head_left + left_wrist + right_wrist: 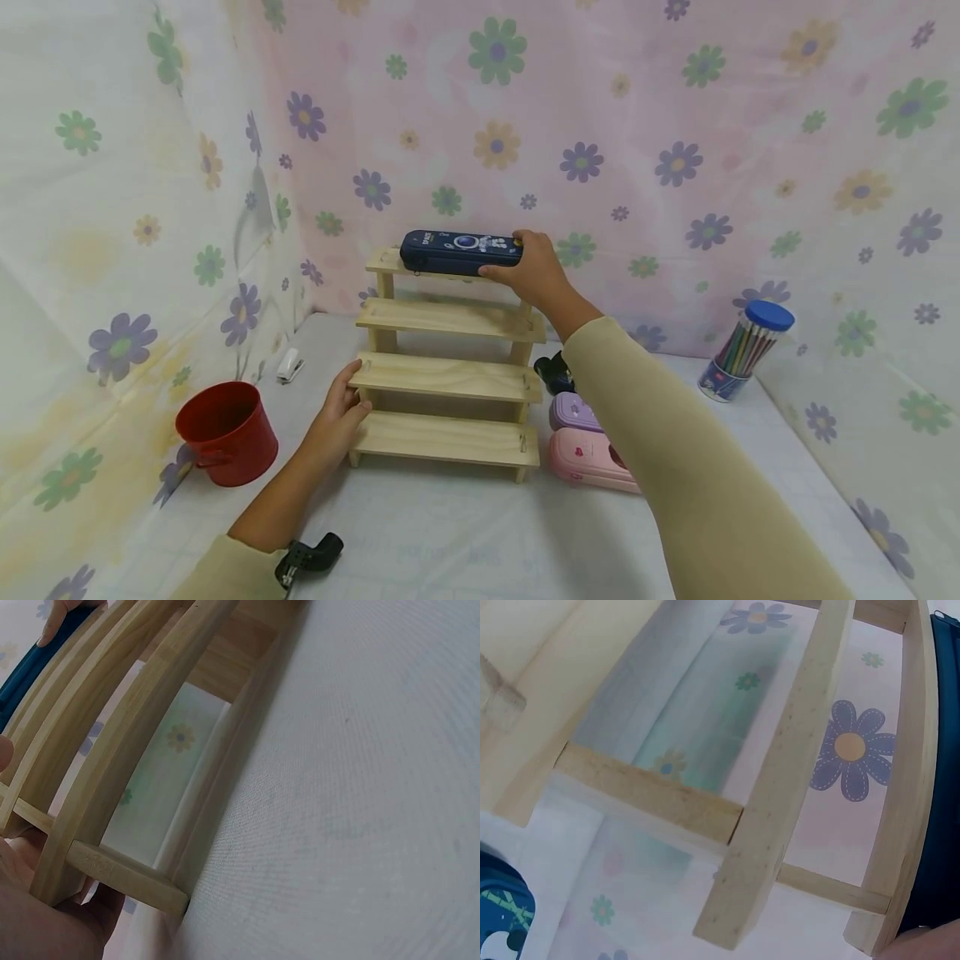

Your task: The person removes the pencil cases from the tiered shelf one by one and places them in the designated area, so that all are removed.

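Note:
A four-tier wooden step rack [450,375] stands on the white-covered table. On its top tier lies a navy pencil case [450,250] printed with an astronaut and planet. My right hand [536,267] grips the case's right end, thumb at the front and fingers over the top. In the right wrist view the navy case [949,750] runs along the top board, a bit of my hand [926,945] at its end. My left hand [341,417] holds the rack's left side by the lower tiers. The left wrist view shows that hand [37,915] round the board ends.
Right of the rack lie a pink pencil case [592,458], a lilac case [573,412] and a dark item [553,372], partly behind my sleeve. A pencil tub with blue lid [746,350] stands far right. Left are a red bucket [228,433] and a small white object [288,365].

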Demonstrator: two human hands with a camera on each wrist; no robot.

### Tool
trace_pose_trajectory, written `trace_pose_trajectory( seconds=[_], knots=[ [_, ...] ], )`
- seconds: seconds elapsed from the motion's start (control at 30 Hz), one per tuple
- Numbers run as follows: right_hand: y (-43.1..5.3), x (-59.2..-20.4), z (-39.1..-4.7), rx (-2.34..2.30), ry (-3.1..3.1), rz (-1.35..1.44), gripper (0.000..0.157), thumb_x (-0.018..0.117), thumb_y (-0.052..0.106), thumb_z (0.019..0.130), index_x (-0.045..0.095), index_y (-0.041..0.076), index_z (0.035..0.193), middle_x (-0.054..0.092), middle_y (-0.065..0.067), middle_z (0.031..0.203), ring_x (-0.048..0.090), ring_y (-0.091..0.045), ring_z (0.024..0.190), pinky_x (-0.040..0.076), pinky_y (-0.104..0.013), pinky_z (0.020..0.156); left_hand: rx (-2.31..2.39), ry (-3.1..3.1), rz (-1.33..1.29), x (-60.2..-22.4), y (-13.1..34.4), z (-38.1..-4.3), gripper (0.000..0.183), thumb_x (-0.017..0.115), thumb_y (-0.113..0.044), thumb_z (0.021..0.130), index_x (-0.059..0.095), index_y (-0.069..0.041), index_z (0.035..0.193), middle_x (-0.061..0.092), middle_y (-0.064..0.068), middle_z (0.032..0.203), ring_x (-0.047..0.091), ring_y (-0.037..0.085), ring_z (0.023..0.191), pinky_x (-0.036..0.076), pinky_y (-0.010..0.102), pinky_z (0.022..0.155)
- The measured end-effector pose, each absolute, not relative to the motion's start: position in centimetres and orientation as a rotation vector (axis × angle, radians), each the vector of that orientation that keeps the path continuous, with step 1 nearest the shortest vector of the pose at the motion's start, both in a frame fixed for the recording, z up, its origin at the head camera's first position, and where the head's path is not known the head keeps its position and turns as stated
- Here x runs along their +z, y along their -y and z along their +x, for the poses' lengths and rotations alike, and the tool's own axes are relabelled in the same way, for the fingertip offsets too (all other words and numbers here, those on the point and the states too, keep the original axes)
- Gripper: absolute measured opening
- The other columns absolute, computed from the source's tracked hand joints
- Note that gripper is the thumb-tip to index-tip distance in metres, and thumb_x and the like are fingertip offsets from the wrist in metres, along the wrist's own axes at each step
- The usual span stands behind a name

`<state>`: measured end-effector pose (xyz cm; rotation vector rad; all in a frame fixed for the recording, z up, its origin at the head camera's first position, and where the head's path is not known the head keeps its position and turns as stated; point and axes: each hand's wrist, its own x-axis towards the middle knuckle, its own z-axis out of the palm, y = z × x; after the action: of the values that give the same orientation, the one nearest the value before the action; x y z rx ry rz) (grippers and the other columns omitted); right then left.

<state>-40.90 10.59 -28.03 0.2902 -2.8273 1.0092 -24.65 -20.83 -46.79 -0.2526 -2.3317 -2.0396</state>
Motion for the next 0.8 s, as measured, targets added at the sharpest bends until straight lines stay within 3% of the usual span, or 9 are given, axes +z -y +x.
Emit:
trace_pose_trajectory(
  seconds=[0.8],
  knots=[
    [-11.6,-28.9,-39.0,1.122,2.725,0.301,0.105,0.082,0.064,0.081,0.036,0.012,0.16,0.033,-0.012,0.163,0.045,-0.03,0.136,0.044,-0.049,0.113,-2.035,2.313,-0.268,-46.8,20.8,-24.5,0.069,0.04,-0.002,0.11,0.008,-0.016,0.168,0.023,0.028,0.169,0.01,0.042,0.16,0.01,0.059,0.128]
  ],
)
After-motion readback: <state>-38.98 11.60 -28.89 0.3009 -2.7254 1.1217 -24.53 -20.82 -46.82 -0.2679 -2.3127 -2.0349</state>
